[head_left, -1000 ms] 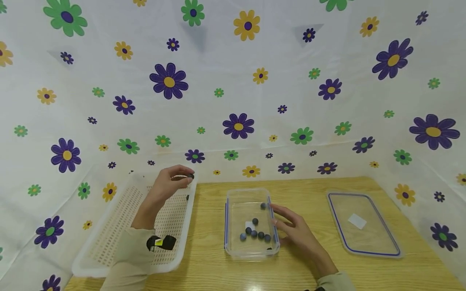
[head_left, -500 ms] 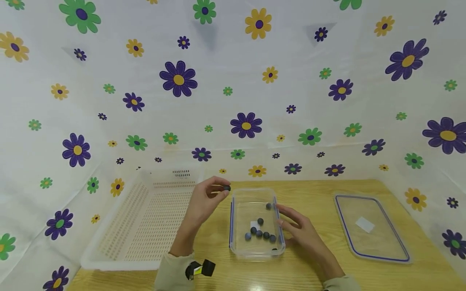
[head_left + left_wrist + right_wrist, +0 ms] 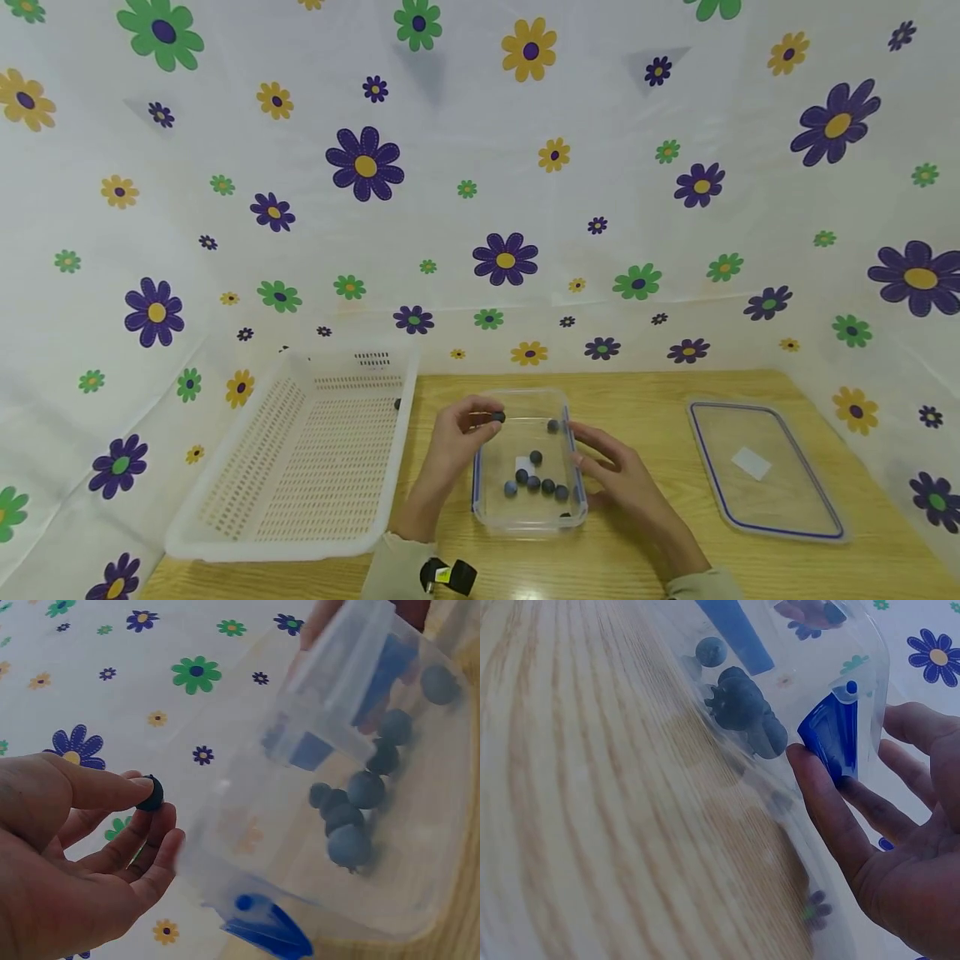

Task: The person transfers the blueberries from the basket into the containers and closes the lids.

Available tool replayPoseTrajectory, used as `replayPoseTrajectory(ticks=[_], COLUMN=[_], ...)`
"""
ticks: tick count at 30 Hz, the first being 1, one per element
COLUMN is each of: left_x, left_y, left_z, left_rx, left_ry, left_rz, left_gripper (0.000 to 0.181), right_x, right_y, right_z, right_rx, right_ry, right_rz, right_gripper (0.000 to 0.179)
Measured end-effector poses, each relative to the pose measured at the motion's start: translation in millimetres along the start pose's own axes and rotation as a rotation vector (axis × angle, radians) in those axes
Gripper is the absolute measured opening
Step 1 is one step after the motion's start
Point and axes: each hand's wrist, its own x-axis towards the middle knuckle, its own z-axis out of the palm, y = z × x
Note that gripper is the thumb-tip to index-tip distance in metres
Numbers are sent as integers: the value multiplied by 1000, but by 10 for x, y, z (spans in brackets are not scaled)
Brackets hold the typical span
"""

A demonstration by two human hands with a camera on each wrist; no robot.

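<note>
In the head view my left hand (image 3: 457,437) pinches a blueberry (image 3: 498,417) between thumb and fingertips, above the left edge of a clear plastic food container (image 3: 480,521) with blue side clips. The held blueberry (image 3: 154,793) shows dark and round in the left wrist view. Several blueberries (image 3: 536,457) lie loose on the container's floor. My right hand (image 3: 626,479) rests against the container's right side. In the right wrist view its nearly straight fingers (image 3: 829,806) touch the wall by a blue clip (image 3: 832,735).
A white perforated basket (image 3: 285,552) stands to the left, with one blueberry (image 3: 398,404) visible by its right wall. To the right, a clear lid (image 3: 787,475) with a blue seal lies flat on the wooden table (image 3: 637,392). A flower-patterned cloth (image 3: 442,225) encloses the back and sides.
My left hand has moved right, from over the basket to the container's left edge, carrying the blueberry. My right hand stays at the container's side. The head view has shifted slightly.
</note>
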Motion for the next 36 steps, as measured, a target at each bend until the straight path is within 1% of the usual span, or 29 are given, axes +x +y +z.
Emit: replayPoseTrajectory(ticks=[6, 13, 21, 25, 28, 30, 33, 36], left_x=[-4, -16, -9, -7, -26, -50, -96, -125], left_y=[-92, -151, -143, -110, -28, 69, 262, 479], left_z=[52, 83, 117, 119, 88, 57, -6, -94], left_rx=[43, 88, 98, 119, 162, 194, 232, 247], left_ry=[19, 16, 29, 20, 10, 4, -8, -34], left_rz=[-8, 20, 17, 16, 22, 31, 51, 72], left_gripper=[20, 19, 19, 19, 18, 18, 18, 20], right_x=[5, 6, -6, -10, -10, -10, -11, -10], right_y=[-12, -13, -9, -13, -14, -14, -17, -23], right_z=[6, 13, 6, -9, -7, -4, -3, -5], right_rx=[14, 22, 7, -8, -14, -21, -16, -7], right_ry=[8, -11, -8, 0, 0, 3, 6, 6], right_rz=[27, 23, 4, -6, -9, -11, -3, 8], right_gripper=[53, 55, 54, 54, 54, 53, 54, 54])
